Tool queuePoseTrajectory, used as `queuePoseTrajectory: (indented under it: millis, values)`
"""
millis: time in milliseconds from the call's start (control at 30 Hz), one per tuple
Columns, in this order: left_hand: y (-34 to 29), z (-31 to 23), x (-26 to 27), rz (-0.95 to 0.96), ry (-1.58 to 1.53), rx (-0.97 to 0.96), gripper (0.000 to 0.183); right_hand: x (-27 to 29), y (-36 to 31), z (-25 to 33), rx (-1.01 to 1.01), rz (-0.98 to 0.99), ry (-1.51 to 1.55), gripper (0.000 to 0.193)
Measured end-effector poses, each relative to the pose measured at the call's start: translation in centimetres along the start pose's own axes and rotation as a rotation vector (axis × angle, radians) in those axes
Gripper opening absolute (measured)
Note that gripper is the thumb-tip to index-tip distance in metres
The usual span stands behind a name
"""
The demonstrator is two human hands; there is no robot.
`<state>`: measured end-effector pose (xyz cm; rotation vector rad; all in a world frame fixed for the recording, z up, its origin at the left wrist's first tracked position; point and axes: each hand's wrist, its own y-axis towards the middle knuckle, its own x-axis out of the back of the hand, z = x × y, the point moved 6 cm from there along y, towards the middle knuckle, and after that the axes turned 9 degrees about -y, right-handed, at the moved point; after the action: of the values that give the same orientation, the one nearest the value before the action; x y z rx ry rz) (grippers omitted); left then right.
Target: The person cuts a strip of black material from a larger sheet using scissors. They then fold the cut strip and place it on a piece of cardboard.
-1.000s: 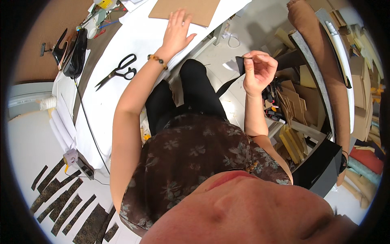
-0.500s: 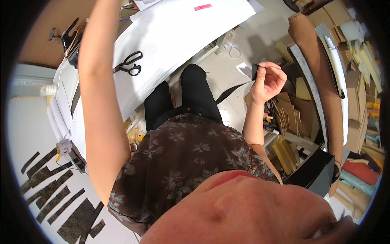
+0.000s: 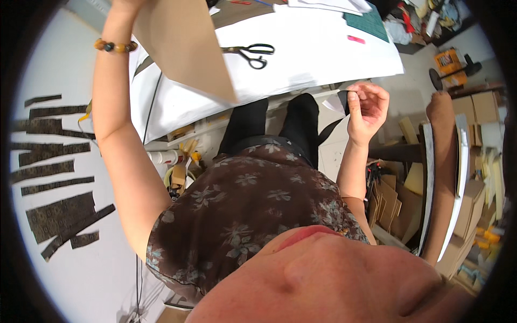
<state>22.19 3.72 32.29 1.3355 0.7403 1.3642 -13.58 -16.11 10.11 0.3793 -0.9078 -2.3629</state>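
Note:
At the top edge of the view my left hand (image 3: 128,4) is cut off, with a beaded bracelet on its wrist. It is at the edge of a stiff brown sheet (image 3: 183,46), which stands tilted over the white-covered table; the fingers are mostly out of view. My right hand (image 3: 369,110) pinches a black strip (image 3: 331,128) between thumb and fingers, off the table's near edge. The strip hangs down toward my legs, and a small white piece (image 3: 333,105) shows beside it. Black-handled scissors (image 3: 256,54) lie on the table, their blades partly hidden behind the sheet.
A pink item (image 3: 356,39) and a green cutting mat (image 3: 368,24) lie on the white table cover (image 3: 312,54). Dark patterned strips (image 3: 59,126) hang or lie on a white surface at left. Rolls (image 3: 442,161) and cardboard (image 3: 467,210) crowd the right.
The view has turned left. My left arm has drawn back so its wrist shows, and the brown sheet now stands over the table. My right hand keeps its pinch on the black strip.

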Motion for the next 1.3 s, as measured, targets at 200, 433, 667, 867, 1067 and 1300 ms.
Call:
queuePoseTrajectory:
  millis: [200, 433, 667, 867, 1067, 1300]
  values:
    - [-3.2, -8.7, -0.3, 0.296, 0.085, -0.289, 0.025, -7.8, 3.1, 1.5, -0.188, 0.291, 0.184, 0.039]
    - [-6.4, -9.3, 0.6, 0.248, 0.083, -0.147, 0.024, -17.2, 8.0, 4.6, -0.358, 0.576, 0.387, 0.037]
    - [-6.2, -10.0, 0.1, 0.099, -0.083, 0.018, 0.017, -22.3, 11.5, 5.0, -0.45, 0.735, 0.484, 0.03]
    - [-6.7, -10.2, 0.7, 0.028, -0.092, 0.126, 0.014, -23.3, 12.0, 6.0, -0.422, 0.773, 0.441, 0.03]
    - [-6.1, -10.7, 0.6, 0.062, -0.093, 0.233, 0.022, -23.1, 12.1, 6.3, -0.403, 0.797, 0.357, 0.031]
    - [-6.2, -10.4, 0.4, 0.101, -0.098, 0.375, 0.024, -23.4, 12.1, 6.2, -0.438, 0.787, 0.31, 0.03]
